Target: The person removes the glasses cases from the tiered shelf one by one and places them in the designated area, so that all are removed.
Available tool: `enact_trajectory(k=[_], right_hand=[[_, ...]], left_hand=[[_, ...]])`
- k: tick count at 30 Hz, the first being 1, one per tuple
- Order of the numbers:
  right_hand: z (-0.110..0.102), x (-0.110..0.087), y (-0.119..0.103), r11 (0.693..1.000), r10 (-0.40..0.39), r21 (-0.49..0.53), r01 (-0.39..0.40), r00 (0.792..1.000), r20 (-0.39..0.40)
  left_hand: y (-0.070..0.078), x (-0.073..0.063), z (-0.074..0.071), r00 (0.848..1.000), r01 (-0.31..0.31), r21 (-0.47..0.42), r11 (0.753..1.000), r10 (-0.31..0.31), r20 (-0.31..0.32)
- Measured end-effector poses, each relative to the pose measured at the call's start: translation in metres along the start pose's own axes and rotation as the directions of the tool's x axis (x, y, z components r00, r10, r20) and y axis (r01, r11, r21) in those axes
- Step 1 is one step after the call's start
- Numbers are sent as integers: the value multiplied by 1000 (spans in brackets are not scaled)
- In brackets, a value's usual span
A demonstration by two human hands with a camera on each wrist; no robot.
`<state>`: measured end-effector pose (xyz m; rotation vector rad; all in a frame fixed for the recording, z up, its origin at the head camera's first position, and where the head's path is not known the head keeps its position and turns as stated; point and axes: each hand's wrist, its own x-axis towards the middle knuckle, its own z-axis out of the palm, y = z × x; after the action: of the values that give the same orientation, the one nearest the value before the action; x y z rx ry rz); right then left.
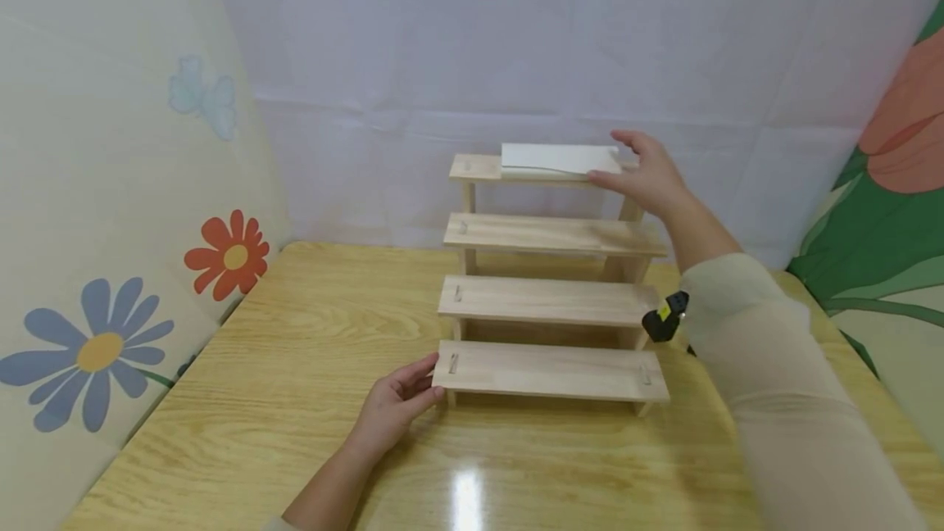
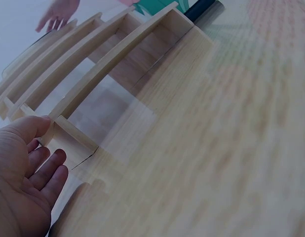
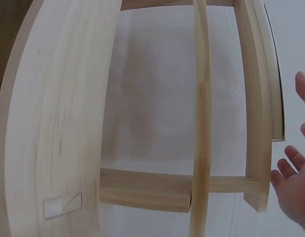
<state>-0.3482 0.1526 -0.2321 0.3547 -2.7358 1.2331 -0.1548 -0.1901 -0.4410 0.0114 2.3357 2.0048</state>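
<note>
A stepped rack of pale wood [image 1: 553,300] stands on the table, with several narrow shelves rising toward the back. On its top shelf lies a flat white rectangular thing [image 1: 556,158] with a thin line along its front edge. My right hand [image 1: 645,174] is at the white thing's right end, thumb and fingers spread apart; a gap shows beside it in the right wrist view. At the left end of the lowest shelf [image 1: 553,370], my left hand [image 1: 394,404] grips the board's corner between thumb and forefinger. The other fingers curl loosely below in the left wrist view.
The yellow wood-grain table [image 1: 324,326] reaches back to a pale cloth wall [image 1: 413,39]. Side panels bear painted flowers [image 1: 99,351]. A small black device [image 1: 666,316] with a yellow mark sits at my right wrist, close to the rack's right side.
</note>
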Motion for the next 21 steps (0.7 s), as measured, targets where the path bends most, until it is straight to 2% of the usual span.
enact_trajectory(k=[4, 13, 21], right_hand=[[2, 4, -2, 1000, -11, 3, 11, 1000, 8], [7, 9, -6, 998, 54, -36, -51, 997, 61], [8, 13, -6, 995, 47, -90, -40, 996, 79]], left_hand=[[0, 0, 0, 1000, 1, 0, 1000, -1, -1], [0, 0, 1, 1000, 3, 17, 1000, -3, -13], [1, 0, 1, 1000, 2, 15, 1000, -2, -5]])
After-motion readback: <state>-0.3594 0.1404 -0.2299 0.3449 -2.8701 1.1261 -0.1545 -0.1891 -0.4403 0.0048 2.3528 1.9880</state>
